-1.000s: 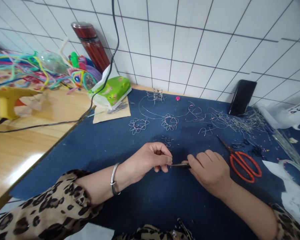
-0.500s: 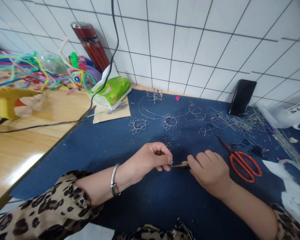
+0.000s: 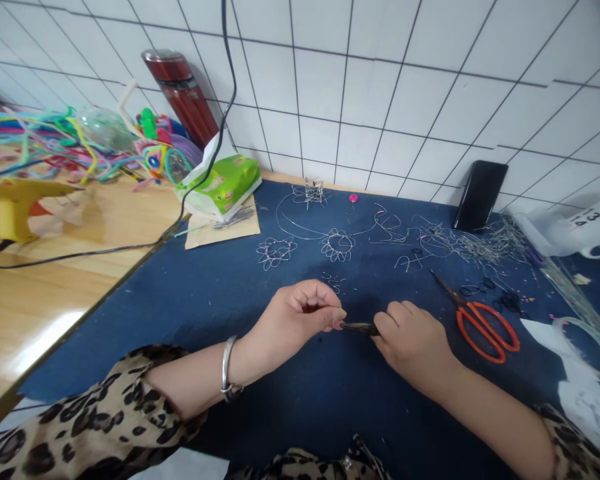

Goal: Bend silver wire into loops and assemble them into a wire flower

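Note:
My left hand [image 3: 300, 317] rests on the dark blue cloth [image 3: 220, 293], its fingers pinched on a small piece of thin wire that I can barely see. Right beside it, my right hand [image 3: 413, 337] is closed around small dark pliers [image 3: 359, 327], whose tip meets the left fingertips. Two finished wire flowers [image 3: 276, 251] [image 3: 338, 243] lie on the cloth just beyond the hands, with a small wire scrap [image 3: 334, 282] nearer to them.
Orange-handled scissors [image 3: 483, 320] lie right of my right hand. A tangle of loose wire [image 3: 470, 243] and a black phone [image 3: 480, 195] sit at the back right. A green tissue pack [image 3: 223, 183], a yellow glue gun [image 3: 15, 203], coloured pipe cleaners [image 3: 70, 143] and a red flask [image 3: 183, 93] stand left.
My left hand has turned slightly palm-up and both hands have shifted a little to the left and up. The pliers stay against the left fingertips.

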Tool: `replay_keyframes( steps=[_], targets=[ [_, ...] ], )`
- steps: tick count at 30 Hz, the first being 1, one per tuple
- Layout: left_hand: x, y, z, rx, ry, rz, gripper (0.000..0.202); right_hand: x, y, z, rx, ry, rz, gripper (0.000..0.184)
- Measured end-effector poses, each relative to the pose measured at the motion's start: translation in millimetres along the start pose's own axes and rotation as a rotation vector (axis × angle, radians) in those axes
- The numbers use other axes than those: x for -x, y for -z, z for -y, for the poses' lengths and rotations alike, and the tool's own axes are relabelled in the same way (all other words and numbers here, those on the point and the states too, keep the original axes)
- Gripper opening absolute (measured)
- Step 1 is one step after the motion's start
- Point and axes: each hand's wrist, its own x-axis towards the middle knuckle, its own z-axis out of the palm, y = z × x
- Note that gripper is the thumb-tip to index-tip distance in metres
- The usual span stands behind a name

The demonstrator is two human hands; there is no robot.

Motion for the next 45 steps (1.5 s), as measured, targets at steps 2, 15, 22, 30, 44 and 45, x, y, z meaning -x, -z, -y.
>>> replay_keyframes(
  steps=[2, 15, 22, 30, 44, 45],
  targets=[
    [0.6, 0.0, -0.9, -0.039, -0.04, -0.006, 0.011, 0.2, -0.3, 1.1, -0.038, -0.025, 0.027, 0.019],
    [11.3, 7.0, -9.8, -0.583, -0.468, 0.087, 0.011, -0.6, 4.5, -1.2, -0.383, -0.026, 0.289, 0.022],
    [11.5, 8.8, -11.7, -0.657, -0.57, 0.206, 0.015, -4.0, 9.2, -3.5, -0.508, -0.009, 0.401, 0.027],
    [-2.8, 4.3, 6.4, -0.361, -0.208, 0.096, 0.007, 0.9, -5.6, -3.2, -0.25, -0.044, 0.211, 0.026],
    [-4.4, 9.0, 1.1, -0.445, -0.285, 0.172, 0.012, 2.7, -4.2, -1.6, -0.228, -0.019, 0.159, 0.021],
    [-5.9, 8.9, 2.2, -0.349, -0.204, 0.156, 0.01, 2.6, -4.1, -2.0, -0.209, -0.03, 0.138, 0.022]
  ],
)
